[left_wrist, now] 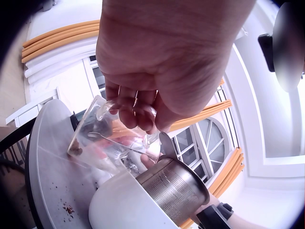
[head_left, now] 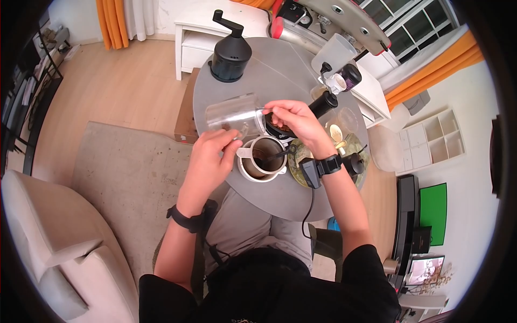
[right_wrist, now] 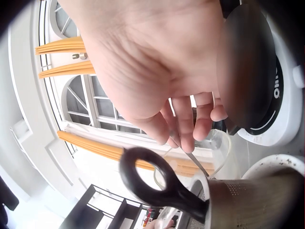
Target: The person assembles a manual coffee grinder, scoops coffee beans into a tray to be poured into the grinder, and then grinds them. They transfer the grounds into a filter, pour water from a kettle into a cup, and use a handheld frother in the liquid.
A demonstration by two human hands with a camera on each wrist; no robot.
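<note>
My left hand (head_left: 207, 153) grips the handle of a clear jug (head_left: 231, 114), tipped on its side with its mouth toward my right hand (head_left: 300, 123). The right thumb and fingers pinch a thin metal spoon (right_wrist: 198, 164). In the left wrist view, the bowl end of the spoon (left_wrist: 94, 135) shows through the clear wall of the jug (left_wrist: 86, 129), where brown residue clings near the base. Close below both hands, a perforated metal strainer (left_wrist: 174, 191) sits in a white pot (left_wrist: 124, 205). A black utensil with a ring handle (right_wrist: 125, 174) leans in the strainer.
A black hand-crank grinder (head_left: 231, 58) stands at the back left of the grey round table (head_left: 269, 51). A black cylindrical handle (head_left: 325, 104), a white cup (head_left: 336, 82) and a patterned round tray (head_left: 353, 145) are at the right. Brown crumbs (left_wrist: 69, 210) lie on the tabletop.
</note>
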